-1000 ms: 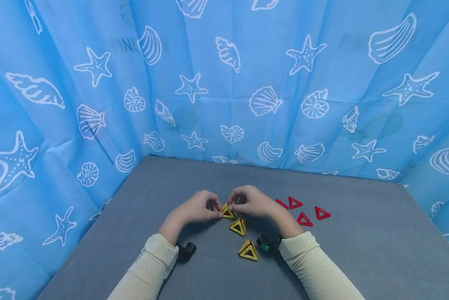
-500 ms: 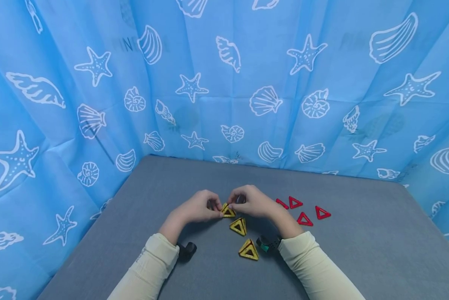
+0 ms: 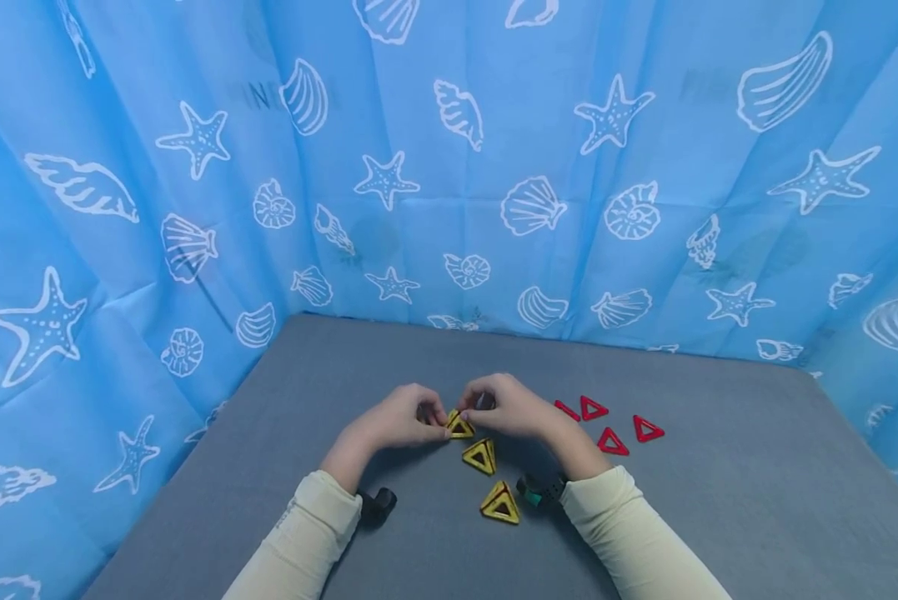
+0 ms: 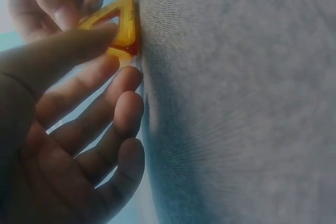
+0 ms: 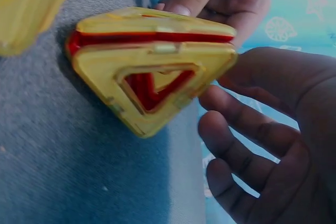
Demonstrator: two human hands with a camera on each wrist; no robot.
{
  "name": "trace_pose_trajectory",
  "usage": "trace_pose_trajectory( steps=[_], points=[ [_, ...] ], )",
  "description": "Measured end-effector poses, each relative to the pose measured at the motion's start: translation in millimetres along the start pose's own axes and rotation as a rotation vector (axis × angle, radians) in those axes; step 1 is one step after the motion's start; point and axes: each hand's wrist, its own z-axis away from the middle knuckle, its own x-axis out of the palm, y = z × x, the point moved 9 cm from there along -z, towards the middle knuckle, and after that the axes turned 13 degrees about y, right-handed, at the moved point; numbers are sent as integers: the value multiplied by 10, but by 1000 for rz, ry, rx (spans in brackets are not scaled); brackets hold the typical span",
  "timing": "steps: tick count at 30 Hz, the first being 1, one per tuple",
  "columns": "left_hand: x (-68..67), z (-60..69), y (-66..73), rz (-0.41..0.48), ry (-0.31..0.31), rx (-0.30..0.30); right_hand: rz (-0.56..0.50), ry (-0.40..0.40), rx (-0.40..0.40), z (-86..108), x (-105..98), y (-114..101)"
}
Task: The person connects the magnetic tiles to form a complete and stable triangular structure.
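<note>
A small pyramid of yellow triangular magnetic tiles, red inside, is between my hands. My left hand pinches its left side with thumb and index finger; in the left wrist view the other left fingers are loosely bent below the pyramid. From the other side my right hand pinches it by thumb and forefinger near the top edge. The right wrist view shows the pyramid close up, with a red seam along one edge. Two similar yellow pyramids stand nearer me, one in the middle and one in front.
Several flat red triangle tiles lie right of my right forearm, one partly hidden by it. Black wrist devices sit under both wrists. A grey cloth covers the table; a blue shell-print curtain hangs behind and at the sides.
The head view has shifted slightly, moving everything a little down and right in it. Both hands keep their hold on the yellow pyramid, and the other pieces lie as before.
</note>
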Motion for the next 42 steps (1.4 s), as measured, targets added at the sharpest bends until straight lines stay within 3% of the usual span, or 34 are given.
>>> trace_pose_trajectory(
  steps=[4, 8, 13, 18, 23, 26, 36, 42],
  points=[
    [37, 25, -7, 21, -3, 5, 3, 3, 14, 48, -65, 30],
    [-6, 12, 59, 34, 19, 29, -16, 57, 32, 92, -289, 22],
    [-106, 13, 241, 13, 56, 76, 1, 114, 55, 223, -648, 62],
    [-63, 64, 531, 15, 51, 120, 62, 153, 88, 497, -971, 250],
    [137, 111, 940, 24, -3, 205, 99, 209, 118, 834, -1245, 456],
    [265, 135, 1159, 5, -22, 224, 106, 238, 137, 1025, -1355, 567],
    [648, 95, 1602, -117, 56, 144, 192, 316, 253, 1627, -1652, 1061],
    [910, 5, 1728, -134, 65, 58, 163, 301, 340, 1787, -1691, 1269]
  ],
)
